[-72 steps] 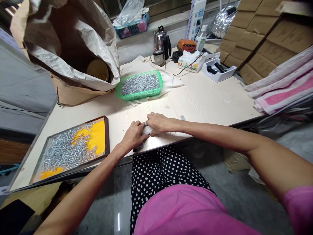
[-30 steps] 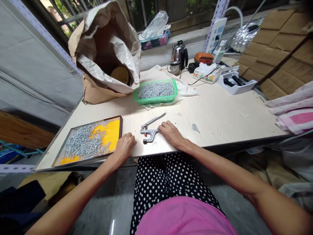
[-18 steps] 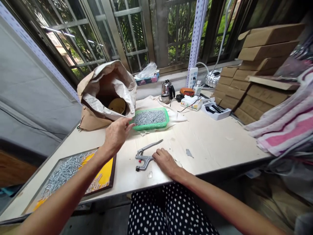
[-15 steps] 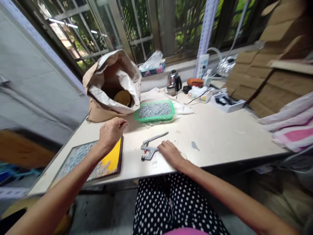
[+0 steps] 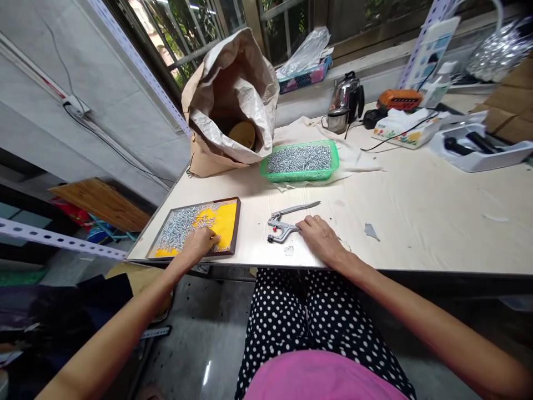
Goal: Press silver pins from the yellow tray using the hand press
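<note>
My left hand [image 5: 200, 242] is down in a shallow, dark-rimmed tray [image 5: 236, 226] with a yellow bottom. Its fingers are pinched together near the yellow surface, and what lies between them is too small to make out. Small silvery metal pieces [image 5: 177, 228] are heaped over the tray's left part. My right hand [image 5: 320, 236] rests on the table with its fingers closed over the lower handle of grey metal pliers [image 5: 283, 226]. The pliers lie on the table with their handles spread, a red bit showing near the jaw.
Behind the pliers stands a green basket [image 5: 300, 176] full of similar metal pieces. A big paper sack [image 5: 216, 150] gapes open at the back left. Farther right are a kettle [image 5: 347, 97], a tissue pack [image 5: 400, 130] and a white tray [image 5: 478, 158]. A grey scrap [image 5: 371, 231] lies on the tabletop.
My left hand has come down from above the table into the yellow-bottomed tray. The view has tilted down and turned left. My right hand stays on the pliers' handle.
</note>
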Demonstrator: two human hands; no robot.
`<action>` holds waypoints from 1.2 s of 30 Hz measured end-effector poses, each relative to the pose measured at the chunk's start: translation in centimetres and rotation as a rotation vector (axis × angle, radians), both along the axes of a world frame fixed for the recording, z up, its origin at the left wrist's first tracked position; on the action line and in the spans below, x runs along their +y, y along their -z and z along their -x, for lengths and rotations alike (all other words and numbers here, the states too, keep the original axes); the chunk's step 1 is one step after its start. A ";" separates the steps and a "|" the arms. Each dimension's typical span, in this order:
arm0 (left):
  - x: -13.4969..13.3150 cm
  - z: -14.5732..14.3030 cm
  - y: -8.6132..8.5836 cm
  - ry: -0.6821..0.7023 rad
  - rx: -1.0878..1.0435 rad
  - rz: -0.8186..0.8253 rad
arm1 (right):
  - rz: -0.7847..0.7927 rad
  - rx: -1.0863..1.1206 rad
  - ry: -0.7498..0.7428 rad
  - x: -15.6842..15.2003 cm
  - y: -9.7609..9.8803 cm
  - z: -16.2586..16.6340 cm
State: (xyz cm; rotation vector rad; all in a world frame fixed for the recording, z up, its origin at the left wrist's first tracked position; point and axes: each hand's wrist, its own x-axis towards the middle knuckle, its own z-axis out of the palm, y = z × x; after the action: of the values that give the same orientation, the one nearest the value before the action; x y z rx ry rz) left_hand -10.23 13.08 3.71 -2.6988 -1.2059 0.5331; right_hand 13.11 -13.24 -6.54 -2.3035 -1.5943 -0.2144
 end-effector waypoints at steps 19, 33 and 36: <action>0.7 1.0 1.3 0.143 -0.108 -0.074 | -0.010 0.035 0.002 0.1 -0.1 0.0; 0.9 -0.3 1.1 0.333 -0.028 -0.034 | -0.003 0.044 -0.006 0.0 -0.3 0.0; 0.8 0.1 1.4 0.342 -0.030 -0.042 | -0.008 0.046 -0.001 0.0 -0.3 0.1</action>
State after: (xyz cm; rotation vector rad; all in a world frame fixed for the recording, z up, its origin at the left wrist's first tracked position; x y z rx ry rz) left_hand -10.37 13.93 2.35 -2.7976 -0.7250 0.4133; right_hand 13.03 -13.24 -6.22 -2.2844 -1.5697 -0.1667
